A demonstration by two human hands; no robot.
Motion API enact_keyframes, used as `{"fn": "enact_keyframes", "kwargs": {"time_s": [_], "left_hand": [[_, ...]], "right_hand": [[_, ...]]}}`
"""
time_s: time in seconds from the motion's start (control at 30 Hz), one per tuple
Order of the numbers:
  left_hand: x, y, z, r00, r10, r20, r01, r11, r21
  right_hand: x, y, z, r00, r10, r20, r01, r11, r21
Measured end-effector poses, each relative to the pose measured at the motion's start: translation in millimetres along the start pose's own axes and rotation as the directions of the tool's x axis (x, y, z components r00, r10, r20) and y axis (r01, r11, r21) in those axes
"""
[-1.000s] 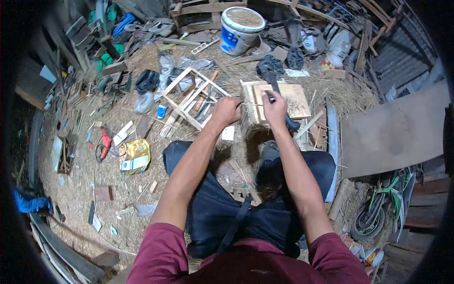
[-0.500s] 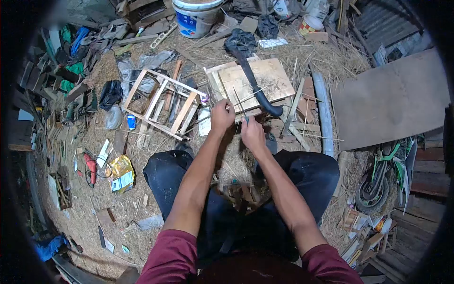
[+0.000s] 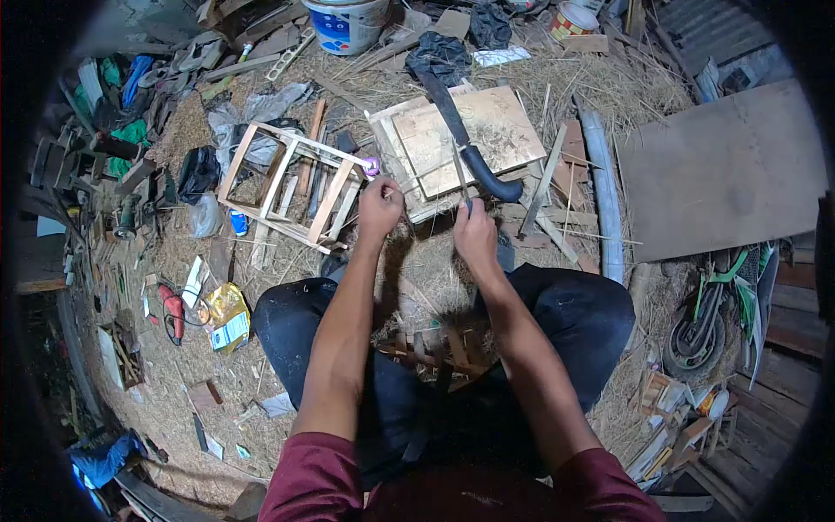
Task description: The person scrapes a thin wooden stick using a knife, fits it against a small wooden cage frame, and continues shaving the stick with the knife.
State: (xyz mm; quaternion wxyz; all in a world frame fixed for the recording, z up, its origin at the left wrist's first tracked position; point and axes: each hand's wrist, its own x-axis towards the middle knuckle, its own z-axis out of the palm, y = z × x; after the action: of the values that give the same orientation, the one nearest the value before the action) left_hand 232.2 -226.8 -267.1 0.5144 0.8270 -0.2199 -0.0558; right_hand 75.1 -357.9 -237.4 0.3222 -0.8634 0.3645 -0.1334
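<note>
Okay, left hand (image 3: 381, 207) pinches a stick (image 3: 419, 179) reaching over the board (image 3: 504, 130), right hand (image 3: 475, 233) grips a knife (image 3: 461, 174), box (image 3: 111, 357) at left holds scraps (image 3: 130, 358), bucket (image 3: 346, 30) contents cut off.

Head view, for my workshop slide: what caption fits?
Left hand holding a thin stick, right hand a slim tool, beside a wooden frame.

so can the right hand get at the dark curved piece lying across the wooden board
Probably yes: the dark curved piece has its near end just beyond the right hand, apparently uncovered, though that hand grips a thin blade it might need to put down first.
</note>
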Motion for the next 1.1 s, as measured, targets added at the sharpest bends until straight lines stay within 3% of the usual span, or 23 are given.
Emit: {"fn": "enact_keyframes", "kwargs": {"time_s": [0.1,0.23,0.4,0.63,0.73,0.87,0.97,1.1], "left_hand": [[-3,5,0,0.995,-0.095,-0.009,0.095,0.989,0.116],[-6,17,2,0.996,-0.057,-0.073,0.07,0.979,0.192],[-8,1,-5,0.991,-0.026,-0.133,0.029,0.999,0.019],[-15,-2,-17,0.988,-0.042,-0.149,0.06,0.992,0.115],[-16,3,-8,0.967,0.213,-0.14,-0.194,0.971,0.137],[-13,10,5,0.995,0.078,-0.057,-0.068,0.984,0.167],[-7,5,6,0.973,0.153,-0.173,-0.124,0.978,0.168],[0,12,-2,0.922,0.073,-0.38,-0.021,0.99,0.139]], "right_hand": [[11,20,2,1.0,0.011,-0.009,-0.011,1.0,-0.01],[17,9,-7,0.999,0.029,0.027,-0.028,0.999,-0.031],[3,-15,-2,0.998,-0.014,0.055,0.016,0.999,-0.031],[5,12,-24,0.993,0.089,0.079,-0.08,0.99,-0.112],[29,30,-28,0.995,0.064,0.082,-0.052,0.989,-0.137],[34,25,-32,0.989,0.091,0.116,-0.08,0.992,-0.095],[22,11,-32,0.988,0.123,0.093,-0.12,0.992,-0.038],[5,0,-29,0.999,0.035,-0.019,-0.034,0.997,0.067]]}}
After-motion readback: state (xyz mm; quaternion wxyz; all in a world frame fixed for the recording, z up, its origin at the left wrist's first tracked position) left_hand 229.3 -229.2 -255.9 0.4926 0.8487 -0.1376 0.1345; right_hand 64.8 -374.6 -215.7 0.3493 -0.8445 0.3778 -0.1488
